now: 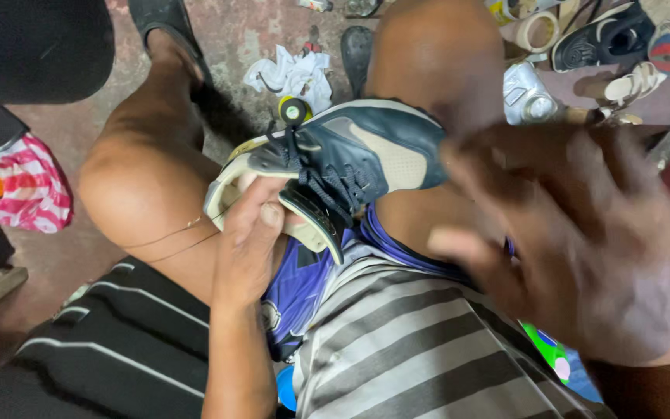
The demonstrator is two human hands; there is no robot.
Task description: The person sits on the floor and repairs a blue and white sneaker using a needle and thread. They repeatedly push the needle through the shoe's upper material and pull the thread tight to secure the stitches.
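A navy and beige sneaker [350,155] with dark laces rests between my knees, its toe pointing right. My left hand [250,240] grips it at the heel and collar, thumb pressed on the pale sole edge. A thin brown thread [172,237] runs from the shoe's heel across my left thigh. My right hand [583,248] is raised close to the camera, blurred, fingers spread, holding nothing that I can see. It hovers just right of the sneaker's toe.
A crumpled white cloth [292,74] and a small round spool [295,111] lie on the stained floor beyond the shoe. Other shoes [606,39] and a tape roll [538,31] sit at top right. A pink striped bag [29,190] lies at left.
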